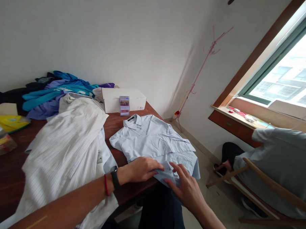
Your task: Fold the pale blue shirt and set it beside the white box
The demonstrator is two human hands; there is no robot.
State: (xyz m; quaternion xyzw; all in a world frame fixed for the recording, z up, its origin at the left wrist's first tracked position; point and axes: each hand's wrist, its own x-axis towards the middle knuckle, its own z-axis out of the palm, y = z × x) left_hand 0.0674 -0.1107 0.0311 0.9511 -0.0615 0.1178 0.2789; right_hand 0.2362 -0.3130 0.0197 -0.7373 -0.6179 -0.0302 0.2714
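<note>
A light blue collared shirt (151,141) lies front down or folded, I cannot tell which, along the table's right edge, its collar toward the wall. My left hand (144,168), with a dark watch and red string on its wrist, rests at the shirt's near edge. Its fingers are drawn together on a bit of the cloth, and the fingertips are partly hidden. Close beside it, my right hand (184,180) spreads thumb and fingers over the shirt's near right corner. A loose white striped shirt (70,141) is heaped left of my left hand.
Behind the shirt, a white box (135,100) stands on the dark wooden table (124,194). Piled blue and black clothes (60,90) and a yellow packet (12,122) are at left. A pink coat stand (196,79) occupies the corner; a seated person (280,164) is at right.
</note>
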